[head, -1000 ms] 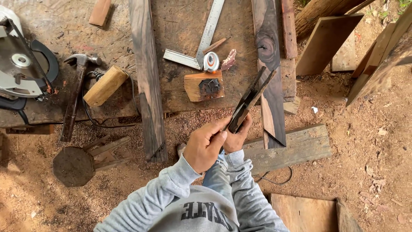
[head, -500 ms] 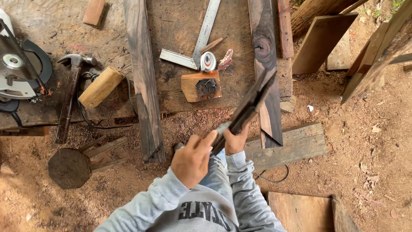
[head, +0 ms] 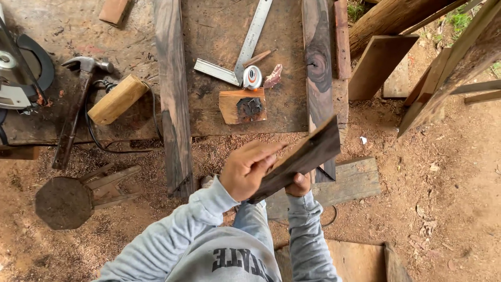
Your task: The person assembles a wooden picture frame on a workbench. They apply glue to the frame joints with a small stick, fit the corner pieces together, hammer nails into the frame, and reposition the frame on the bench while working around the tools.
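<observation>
Left hand (head: 249, 169): clamped on the near end of a dark wood piece (head: 305, 156), fingers over its top.
Right hand (head: 298, 185): grips it from beneath.
Wood piece: held tilted above the sawdust.
Surface (head: 219, 36): beyond, carrying steel square (head: 245, 49), tape measure (head: 253, 77), hammer (head: 78, 104).

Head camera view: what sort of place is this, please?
Probably an outdoor woodworking spot. A circular saw, a hammer and a steel square lie on a rough bench, with sawdust on the bare ground.
</observation>
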